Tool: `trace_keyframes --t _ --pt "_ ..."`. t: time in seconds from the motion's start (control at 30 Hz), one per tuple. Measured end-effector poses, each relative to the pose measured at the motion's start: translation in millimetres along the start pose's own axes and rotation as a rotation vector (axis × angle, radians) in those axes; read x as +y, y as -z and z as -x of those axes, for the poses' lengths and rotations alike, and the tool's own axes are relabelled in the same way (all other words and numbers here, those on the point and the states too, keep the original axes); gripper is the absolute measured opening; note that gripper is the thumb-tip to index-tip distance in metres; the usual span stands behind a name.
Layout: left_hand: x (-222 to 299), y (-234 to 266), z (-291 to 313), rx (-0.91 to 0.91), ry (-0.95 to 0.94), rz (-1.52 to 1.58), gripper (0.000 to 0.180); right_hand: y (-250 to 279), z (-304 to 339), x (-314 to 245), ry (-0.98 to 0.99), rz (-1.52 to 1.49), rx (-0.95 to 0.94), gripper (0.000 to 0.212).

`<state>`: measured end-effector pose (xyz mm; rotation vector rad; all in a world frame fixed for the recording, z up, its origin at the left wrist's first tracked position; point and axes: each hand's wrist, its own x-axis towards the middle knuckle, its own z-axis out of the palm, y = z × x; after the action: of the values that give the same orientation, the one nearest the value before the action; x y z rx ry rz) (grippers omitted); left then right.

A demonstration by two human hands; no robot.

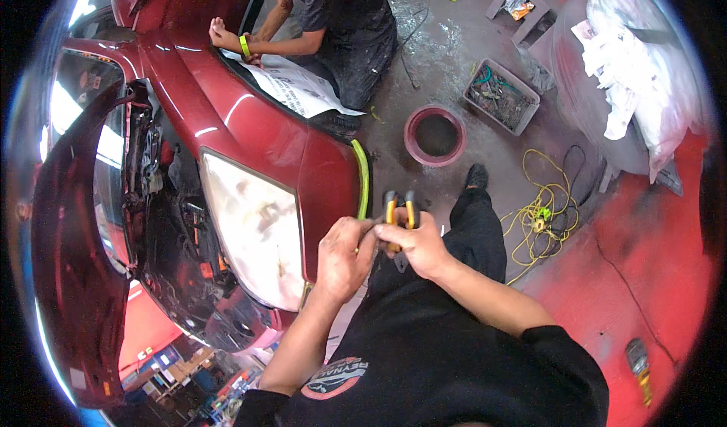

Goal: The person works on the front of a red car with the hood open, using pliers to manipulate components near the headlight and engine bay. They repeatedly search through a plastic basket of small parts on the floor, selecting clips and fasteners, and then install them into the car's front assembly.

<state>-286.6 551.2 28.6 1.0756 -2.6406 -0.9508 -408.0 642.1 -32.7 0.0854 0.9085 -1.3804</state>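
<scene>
My right hand (419,245) is closed around a pair of pliers (410,209) with yellow and black handles, which point away from me. Just beside it, my left hand (344,259) has its fingers pinched together at the pliers' side. A small dark bit shows between the two hands, too small to name. Both hands are just off the front corner of a dark red car (330,171). A strip of yellow-green tape (362,179) runs along the edge of that panel, ending close to my left hand.
A co-worker (333,37) crouches by the wheel arch, near a paper sheet (297,86). On the floor lie a maroon tub (411,145), a grey bin (522,124) of small parts and a coiled yellow cord (534,188). The car's hood (72,275) is raised; its headlight (250,226) looks covered.
</scene>
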Motion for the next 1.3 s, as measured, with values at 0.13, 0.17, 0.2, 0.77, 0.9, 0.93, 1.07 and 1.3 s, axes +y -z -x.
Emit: trace_keyframes --t 0.13,0.17,0.2,0.77,0.9,0.93,1.07,1.3 --pt "48.8 -47.7 -33.0 0.205 0.457 0.428 0.013 38.9 15.6 -39.9 0.131 0.099 0.121 0.017" --pt "53.7 -57.7 -44.1 0.244 0.545 0.623 0.014 48.7 17.7 -41.4 0.197 0.213 0.149 0.018" --pt "56.2 -65.6 -52.9 0.288 0.633 0.821 0.015 50.7 22.4 -49.9 0.26 0.332 0.172 0.02" --pt "45.9 -94.8 -50.6 0.129 0.814 1.413 0.01 50.0 28.4 -58.7 0.659 1.111 0.438 0.025" --pt "22.3 -65.3 -42.3 0.118 0.624 1.281 0.005 30.0 18.2 -49.7 0.433 0.647 0.371 0.014" --pt "13.8 -58.1 -38.3 0.118 0.57 1.205 0.004 22.6 15.3 -46.4 0.464 0.596 0.344 0.014" --pt "-31.0 -31.2 -14.7 0.044 0.498 1.28 0.01 -13.2 9.0 -28.5 0.415 0.517 0.321 0.016" --pt "-60.4 4.3 10.3 -0.034 0.421 1.191 0.012 -60.7 -4.5 -4.4 0.388 0.497 0.29 0.015"
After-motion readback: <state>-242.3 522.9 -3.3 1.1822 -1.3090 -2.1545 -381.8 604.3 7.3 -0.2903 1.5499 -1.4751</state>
